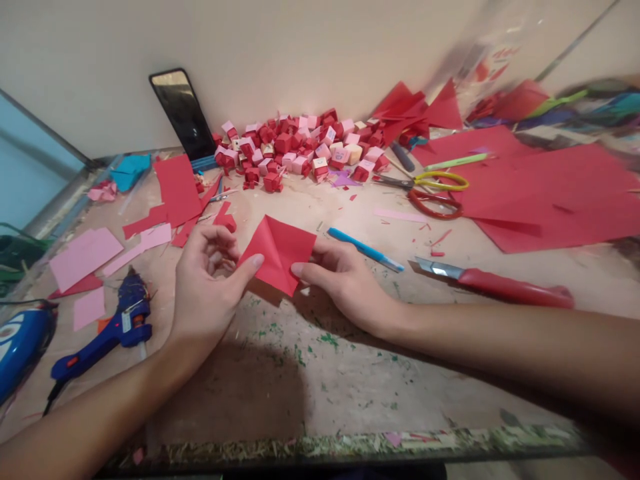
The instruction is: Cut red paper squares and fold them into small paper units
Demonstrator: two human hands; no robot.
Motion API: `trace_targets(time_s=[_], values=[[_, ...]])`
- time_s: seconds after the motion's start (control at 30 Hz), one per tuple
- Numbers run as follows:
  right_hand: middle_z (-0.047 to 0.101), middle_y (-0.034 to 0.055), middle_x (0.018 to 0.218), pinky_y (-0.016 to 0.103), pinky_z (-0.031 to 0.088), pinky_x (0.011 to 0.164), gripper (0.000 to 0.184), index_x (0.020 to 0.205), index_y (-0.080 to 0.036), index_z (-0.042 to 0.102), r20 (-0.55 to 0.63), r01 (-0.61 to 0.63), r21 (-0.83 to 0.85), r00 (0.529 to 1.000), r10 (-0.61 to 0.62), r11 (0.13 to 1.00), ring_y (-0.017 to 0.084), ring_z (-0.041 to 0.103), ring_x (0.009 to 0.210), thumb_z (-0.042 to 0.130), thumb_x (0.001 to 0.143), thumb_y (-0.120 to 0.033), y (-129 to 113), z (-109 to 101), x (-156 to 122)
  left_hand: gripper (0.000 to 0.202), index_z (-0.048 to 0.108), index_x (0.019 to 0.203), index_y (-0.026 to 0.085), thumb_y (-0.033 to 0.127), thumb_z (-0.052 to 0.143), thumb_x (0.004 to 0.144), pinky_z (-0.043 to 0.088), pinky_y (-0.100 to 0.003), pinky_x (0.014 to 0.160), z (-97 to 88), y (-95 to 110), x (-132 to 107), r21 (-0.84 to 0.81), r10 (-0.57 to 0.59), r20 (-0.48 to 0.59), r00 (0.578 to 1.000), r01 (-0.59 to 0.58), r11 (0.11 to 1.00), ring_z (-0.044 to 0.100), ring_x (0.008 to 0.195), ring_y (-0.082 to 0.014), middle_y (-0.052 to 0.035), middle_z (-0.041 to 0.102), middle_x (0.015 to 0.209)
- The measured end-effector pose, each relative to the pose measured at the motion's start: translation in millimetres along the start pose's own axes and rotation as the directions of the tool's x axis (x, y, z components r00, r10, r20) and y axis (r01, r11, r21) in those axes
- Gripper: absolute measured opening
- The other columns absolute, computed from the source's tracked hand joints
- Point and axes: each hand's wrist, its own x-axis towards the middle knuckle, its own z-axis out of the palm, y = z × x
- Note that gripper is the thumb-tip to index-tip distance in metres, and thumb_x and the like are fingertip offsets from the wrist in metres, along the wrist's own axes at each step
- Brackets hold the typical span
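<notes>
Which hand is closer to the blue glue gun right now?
Left. The left hand sits just right of the glue gun; the right hand is farther across, beyond the red paper.

The single camera rides on my head, facing forward and down, close over my left hand [205,287] and right hand [345,280] on the worktable [350,387], wall [300,47] beyond.
</notes>
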Motion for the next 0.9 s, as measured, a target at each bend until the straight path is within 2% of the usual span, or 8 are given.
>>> trace_targets(time_s=[0.1,0.2,0.23,0.3,0.43,0.67,0.77,0.9], values=[[0.079,0.0027,0.092,0.03,0.056,0.074,0.019,0.099,-0.018,0.081,0.024,-0.02,0.008,1.0,0.019,1.0,0.015,0.064,0.073,0.073,0.082,-0.015,-2,1,1,0.025,0.068,0.104,0.027,0.023,0.082,0.084,0.057,-0.036,0.082,-4.6,-5,1,0.241,0.25,0.053,0.967,-0.256,0.936,0.066,0.098,-0.0215,-0.0033,0.067,0.107],[0.077,0.0014,0.088,0.03,0.055,0.073,0.02,0.101,-0.019,0.081,0.008,-0.012,-0.004,1.0,0.012,1.0,0.015,0.062,0.071,0.071,0.084,-0.017,-2,1,1,0.017,0.075,0.101,0.027,0.014,0.067,0.094,0.055,-0.045,0.096,-6.5,-1,-3,0.377,0.508,0.235,0.829,-0.559,0.738,0.069,0.11,-0.0267,-0.0047,0.072,0.11],[0.075,0.0008,0.085,0.03,0.055,0.073,0.019,0.101,-0.019,0.081,0.001,-0.005,-0.007,1.0,0.005,1.0,0.015,0.061,0.07,0.071,0.084,-0.017,-2,1,2,0.022,0.075,0.103,0.027,0.01,0.062,0.095,0.055,-0.046,0.097,-6.2,0,-5,0.382,0.54,0.295,0.788,-0.615,0.689,0.07,0.109,-0.0268,-0.0049,0.074,0.109],[0.073,0.0001,0.081,0.031,0.054,0.073,0.019,0.102,-0.019,0.08,-0.004,0.005,-0.005,1.0,-0.005,1.0,0.015,0.06,0.068,0.073,0.084,-0.018,0,0,2,0.031,0.073,0.112,0.025,0.006,0.057,0.094,0.054,-0.047,0.099,-4.7,3,-8,0.389,0.532,0.388,0.753,-0.657,0.646,0.071,0.108,-0.0264,-0.0066,0.077,0.113],[0.076,0.0026,0.088,0.032,0.054,0.074,0.023,0.108,-0.019,0.08,0.022,-0.009,0.019,1.0,0.008,1.0,0.016,0.064,0.072,0.075,0.085,-0.022,1,-1,2,0.034,0.069,0.123,0.023,0.013,0.064,0.092,0.053,-0.048,0.102,-2.3,2,-12,0.403,0.48,0.431,0.764,-0.639,0.655,0.071,0.112,-0.0288,-0.0104,0.076,0.122],[0.08,0.0046,0.103,0.03,0.054,0.072,0.027,0.113,-0.019,0.08,0.056,0.021,0.031,0.998,-0.023,0.999,0.014,0.063,0.073,0.074,0.086,-0.018,0,0,4,0.013,0.072,0.108,0.024,0.025,0.074,0.095,0.051,-0.048,0.105,-3.0,0,-9,0.434,0.521,0.398,0.755,-0.655,0.618,0.071,0.112,-0.0284,-0.0083,0.077,0.116],[0.081,0.004,0.101,0.03,0.055,0.074,0.024,0.11,-0.02,0.08,0.057,-0.002,0.046,0.998,-0.001,0.999,0.015,0.067,0.078,0.077,0.087,-0.018,-1,-1,3,0.003,0.074,0.099,0.024,0.024,0.072,0.098,0.05,-0.048,0.105,-2.3,-2,-7,0.389,0.521,0.391,0.758,-0.65,0.653,0.072,0.106,-0.0258,-0.007,0.079,0.113],[0.081,0.0036,0.106,0.029,0.057,0.083,0.03,0.115,-0.022,0.079,0.098,-0.031,0.157,0.995,0.015,0.987,0.016,0.073,0.089,0.085,0.085,-0.018,-2,0,1,0.008,0.076,0.097,0.023,0.021,0.068,0.1,0.054,-0.041,0.097,-2.3,0,-5,0.325,0.485,0.366,0.794,-0.597,0.733,0.076,0.1,-0.022,-0.004,0.082,0.107]])
